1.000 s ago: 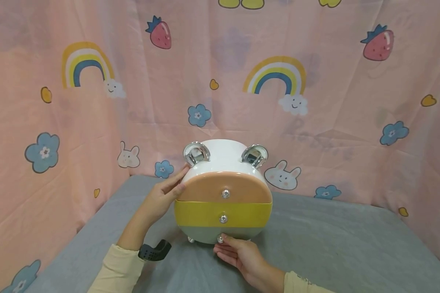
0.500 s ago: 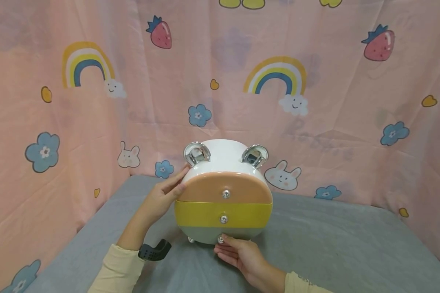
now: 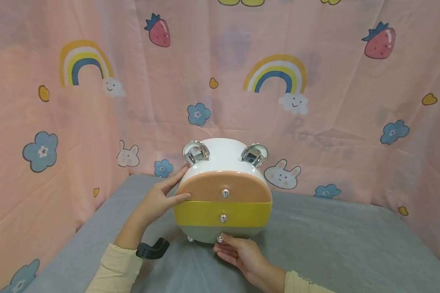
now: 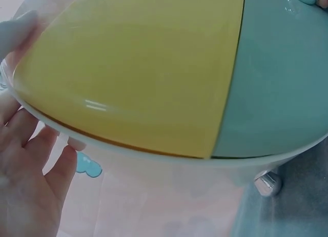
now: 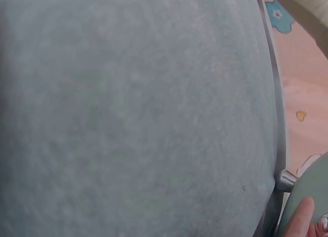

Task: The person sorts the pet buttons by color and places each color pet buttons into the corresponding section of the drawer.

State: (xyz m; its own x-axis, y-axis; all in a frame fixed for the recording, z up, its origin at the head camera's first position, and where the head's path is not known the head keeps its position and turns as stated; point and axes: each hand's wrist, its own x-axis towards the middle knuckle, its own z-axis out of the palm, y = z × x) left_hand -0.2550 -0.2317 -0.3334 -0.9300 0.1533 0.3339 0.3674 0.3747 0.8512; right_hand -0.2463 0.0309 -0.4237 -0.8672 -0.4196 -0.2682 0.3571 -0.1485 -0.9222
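A rounded drawer box (image 3: 223,152) with two shiny ear-like pieces stands on the table. Its front has an orange drawer (image 3: 205,184), a yellow drawer (image 3: 198,214) and a grey-green drawer (image 3: 201,232), each with a silver knob; all three look closed. My left hand (image 3: 155,205) holds the box's left side, thumb on the orange front and fingers behind along the white shell (image 4: 169,168). Down at the bottom drawer, my right hand (image 3: 246,255) pinches the lowest knob (image 3: 220,239) between thumb and fingers.
Grey cloth (image 3: 326,240) covers the table. A pink printed curtain (image 3: 234,114) hangs behind and at the sides. Short silver feet, such as one foot (image 4: 268,184), lift the box. A black wristband (image 3: 152,248) is on my left wrist.
My left thumb has shifted from the box's left edge onto the orange drawer's front. My right hand keeps its pinch on the bottom knob, and the drawers have not moved.
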